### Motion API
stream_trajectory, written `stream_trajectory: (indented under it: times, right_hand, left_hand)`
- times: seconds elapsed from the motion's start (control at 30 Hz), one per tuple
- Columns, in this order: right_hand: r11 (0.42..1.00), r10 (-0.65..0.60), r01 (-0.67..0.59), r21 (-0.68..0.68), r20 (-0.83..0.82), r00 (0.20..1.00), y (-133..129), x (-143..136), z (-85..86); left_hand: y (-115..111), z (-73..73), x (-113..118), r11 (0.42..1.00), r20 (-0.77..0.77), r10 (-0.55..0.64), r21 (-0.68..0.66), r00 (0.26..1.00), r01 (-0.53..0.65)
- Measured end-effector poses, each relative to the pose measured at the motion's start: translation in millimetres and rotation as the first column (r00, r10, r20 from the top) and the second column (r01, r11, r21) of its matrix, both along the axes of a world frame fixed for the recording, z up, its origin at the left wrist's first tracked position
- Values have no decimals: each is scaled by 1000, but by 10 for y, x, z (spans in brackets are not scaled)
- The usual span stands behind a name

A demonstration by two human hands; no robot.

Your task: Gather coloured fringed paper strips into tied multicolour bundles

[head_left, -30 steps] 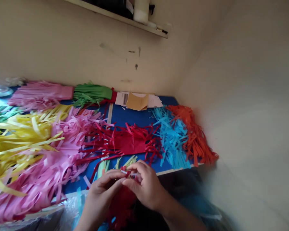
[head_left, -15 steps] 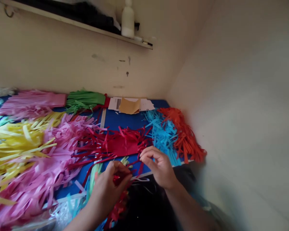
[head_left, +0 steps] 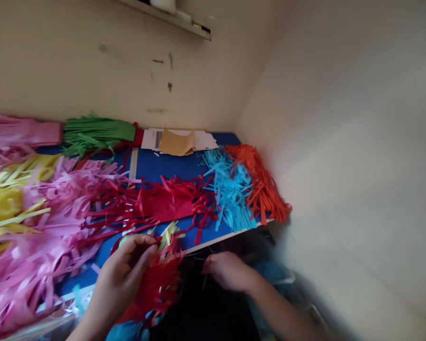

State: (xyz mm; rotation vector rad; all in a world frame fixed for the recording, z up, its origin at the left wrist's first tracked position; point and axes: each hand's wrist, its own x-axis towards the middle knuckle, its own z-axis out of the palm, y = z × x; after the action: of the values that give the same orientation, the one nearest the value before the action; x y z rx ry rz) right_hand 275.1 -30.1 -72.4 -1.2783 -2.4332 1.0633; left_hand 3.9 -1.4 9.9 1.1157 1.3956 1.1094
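Observation:
My left hand (head_left: pixel 126 272) pinches the top of a bunch of red fringed strips (head_left: pixel 158 284) with thumb and fingers, at the table's front edge. The bunch hangs down over dark cloth, with blue strips (head_left: pixel 128 330) below it. My right hand (head_left: pixel 225 271) is closed, slightly blurred, just off the front edge. A thin pale string (head_left: pixel 204 282) shows at its fingertips. Beyond my hands, a red fringed sheet (head_left: pixel 168 203) lies on the blue tabletop (head_left: pixel 147 166). Some pale yellow strips (head_left: pixel 169 232) lie right behind my left hand.
Pink fringes (head_left: pixel 62 227) and yellow fringes (head_left: pixel 7 203) cover the left side. Green (head_left: pixel 99 132) fringe and papers with a tan piece (head_left: pixel 177 142) lie at the back. Light blue (head_left: pixel 234 194) and orange (head_left: pixel 266 189) fringes lie at the right, near the wall. A shelf (head_left: pixel 184 23) hangs above.
My right hand has moved down, off the table edge, away from the red sheet. My left hand now holds the red bunch more in sight. The view has tilted down and shifted right.

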Motion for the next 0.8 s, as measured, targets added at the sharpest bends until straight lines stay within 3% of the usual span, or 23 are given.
stream_trajectory:
  times: [0.1,0.17,0.23,0.33,0.43,0.5,0.63,0.8]
  right_hand:
    - [998,-44,47,-50,50,998,-8,45,-121]
    - [992,-92,90,-87,-22,996,42,43,-52]
    - [964,-234,195,-182,-228,945,110,-15,145]
    - [902,-428,315,-294,-514,744,196,-254,553]
    - [903,-403,410,-129,-582,706,248,-585,868]
    - [893,-370,449,-17,-594,714,269,-765,959]
    - [900,-344,435,6,-602,720,287,-917,952]
    - [913,-347,406,-34,-586,732,272,-905,942]
  left_hand:
    - [8,8,39,996,76,21,-89,997,-15]
    - [18,25,48,995,84,25,-102,996,-16]
    - [24,30,61,990,110,9,-138,994,7]
    - [16,10,123,962,256,28,-268,966,44]
    - [-1,-4,205,900,444,166,-433,881,48]
    - [-8,11,235,873,504,252,-487,826,30]
    - [-14,68,221,870,537,310,-493,785,-6]
    - [-18,84,201,864,570,296,-502,766,40]
